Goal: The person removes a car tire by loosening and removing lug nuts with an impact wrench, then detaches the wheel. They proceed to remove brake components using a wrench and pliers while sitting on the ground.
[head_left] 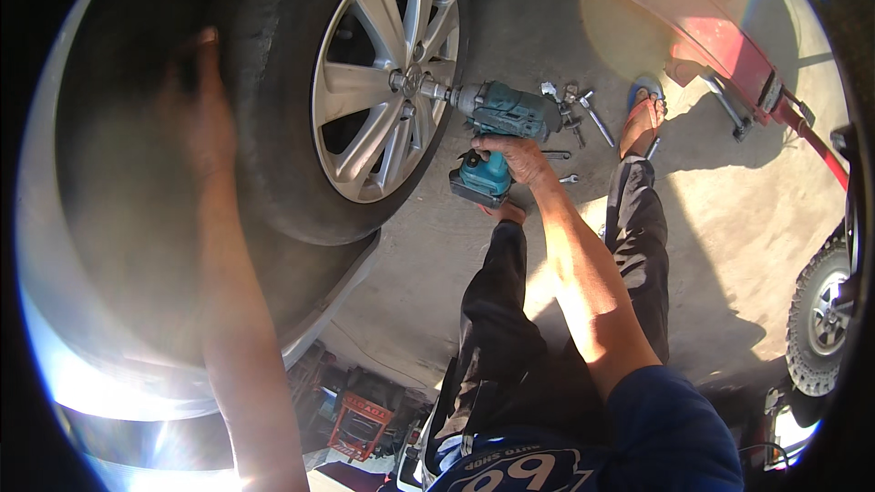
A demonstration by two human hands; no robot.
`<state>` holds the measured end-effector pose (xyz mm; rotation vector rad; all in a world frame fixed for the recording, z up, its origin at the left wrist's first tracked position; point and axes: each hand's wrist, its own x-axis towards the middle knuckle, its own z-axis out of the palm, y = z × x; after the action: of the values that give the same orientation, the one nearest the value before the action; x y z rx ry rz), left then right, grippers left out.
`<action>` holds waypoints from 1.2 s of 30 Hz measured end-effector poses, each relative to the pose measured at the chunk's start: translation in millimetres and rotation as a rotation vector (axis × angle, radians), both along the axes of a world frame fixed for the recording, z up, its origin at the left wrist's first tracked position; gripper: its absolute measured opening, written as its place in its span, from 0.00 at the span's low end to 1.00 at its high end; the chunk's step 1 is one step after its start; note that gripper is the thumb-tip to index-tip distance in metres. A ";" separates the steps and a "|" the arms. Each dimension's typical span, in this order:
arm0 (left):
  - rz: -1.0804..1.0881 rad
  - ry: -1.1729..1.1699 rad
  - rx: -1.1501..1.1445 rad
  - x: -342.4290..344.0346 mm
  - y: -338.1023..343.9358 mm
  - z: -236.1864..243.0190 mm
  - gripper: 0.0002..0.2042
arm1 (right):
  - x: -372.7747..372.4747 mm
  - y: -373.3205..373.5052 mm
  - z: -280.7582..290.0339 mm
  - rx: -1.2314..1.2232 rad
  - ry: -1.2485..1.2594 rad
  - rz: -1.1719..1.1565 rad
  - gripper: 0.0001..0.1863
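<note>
My right hand [516, 157] is wrapped round the handle of a teal and black cordless impact wrench [510, 111]. Its silver socket [437, 91] points at the hub of a car wheel and meets it among the lug nuts; which nut it sits on I cannot tell. The wheel has a silver multi-spoke rim [363, 89] inside a black tire [273, 173]. On the tire's far side from the wrench, my left hand [202, 105] reaches into the dark by the wheel arch. Its fingers are dim and smeared, so their grip cannot be made out.
Sockets and small metal parts [571, 105] lie on the concrete floor with a ratchet-like tool [597, 118] and wrenches [558, 154]. A red floor jack [729, 59] stands at the upper right. Another knobbly tire [818, 319] is at the right edge, an orange-red frame [362, 421] below.
</note>
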<state>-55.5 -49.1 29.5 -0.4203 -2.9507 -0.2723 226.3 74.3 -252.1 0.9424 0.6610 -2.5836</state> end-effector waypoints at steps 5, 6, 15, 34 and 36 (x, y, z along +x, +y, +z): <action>0.067 0.036 0.029 -2.0 -4.4 -2.6 0.31 | 9.7 -35.7 9.5 -0.081 -0.069 0.012 0.12; 0.057 0.022 0.043 -1.9 -4.9 -3.0 0.29 | 11.2 -40.0 10.5 -0.103 -0.038 -0.022 0.12; -0.005 -0.015 0.061 -3.1 -3.3 0.0 0.28 | 7.7 -50.4 23.2 -0.260 -0.149 0.035 0.12; -0.093 0.039 0.059 -9.7 4.2 -4.1 0.25 | -9.6 -77.6 17.2 -0.228 -0.171 -0.013 0.05; -0.013 0.001 0.044 -9.4 2.7 -3.9 0.25 | -11.9 -78.4 17.2 -0.197 -0.155 -0.026 0.06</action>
<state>-64.9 -46.4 25.6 -0.4346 -2.9363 -0.3373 214.4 -4.1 -234.9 1.0776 0.3483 -2.5096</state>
